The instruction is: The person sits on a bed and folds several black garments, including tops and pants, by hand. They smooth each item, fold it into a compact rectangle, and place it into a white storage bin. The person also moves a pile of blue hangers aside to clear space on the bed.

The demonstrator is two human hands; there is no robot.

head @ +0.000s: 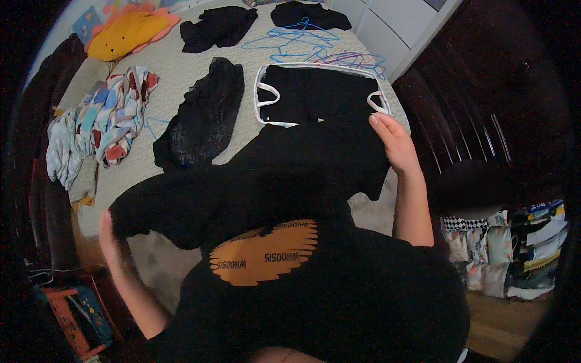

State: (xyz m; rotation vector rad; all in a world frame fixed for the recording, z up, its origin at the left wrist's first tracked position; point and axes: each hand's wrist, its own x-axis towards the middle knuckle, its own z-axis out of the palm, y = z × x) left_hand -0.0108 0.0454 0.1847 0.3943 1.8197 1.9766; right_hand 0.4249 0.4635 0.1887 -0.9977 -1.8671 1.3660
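A black garment (272, 168) is stretched out in front of my body, over the near side of the bed. My left hand (107, 224) grips its left end, with most of the fingers hidden by the cloth. At the upper right, my right hand (391, 136) pinches the garment's other end between thumb and fingers. Just beyond the cloth stands a white-rimmed fabric storage box (257, 106) with loop handles, holding black cloth (317, 93). Another black garment (204, 118) lies spread on the bed to the left of the box.
The bed (159, 50) bears blue wire hangers (304, 38), two more black garments (220, 27) at the far side, a patterned blanket (120, 113) and a yellow plush cushion (127, 36). A hanging pocket organizer (481, 254) is on the right. A small stool (79, 322) stands lower left.
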